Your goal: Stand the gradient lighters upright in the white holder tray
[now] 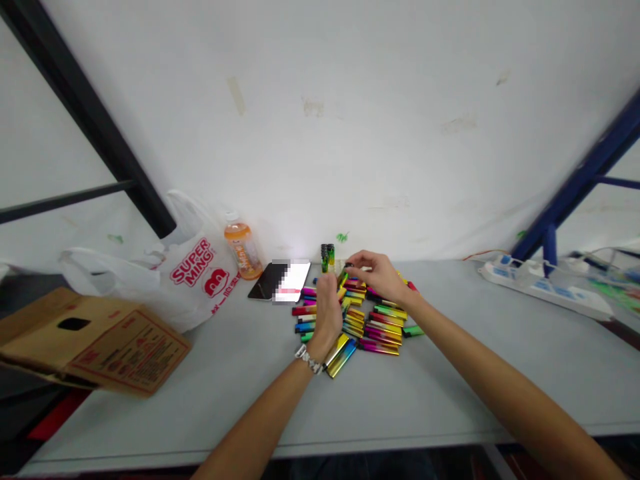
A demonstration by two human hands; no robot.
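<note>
Many metallic-coloured lighters (384, 328) lie in rough rows on the grey table, between and around my hands. My right hand (377, 275) has thumb and fingertips pinched on a green lighter (344, 276), tilted above the pile. My left hand (328, 310) is edge-on with its fingers straight and held upward, close to the lighters. Just past its fingertips, a few green lighters with black tops (327, 253) stand upright. My left palm and the lower part of these lighters are hidden. Two lighters, one blue and gold (342, 360), lie near my left wrist.
Left of the pile lie a tablet (264, 281) and an orange drink bottle (243, 250). Farther left are a white plastic bag (195, 280) and an opened cardboard box (115, 343). A white power strip (545, 288) with cables sits at right, beside a blue metal post (575, 180).
</note>
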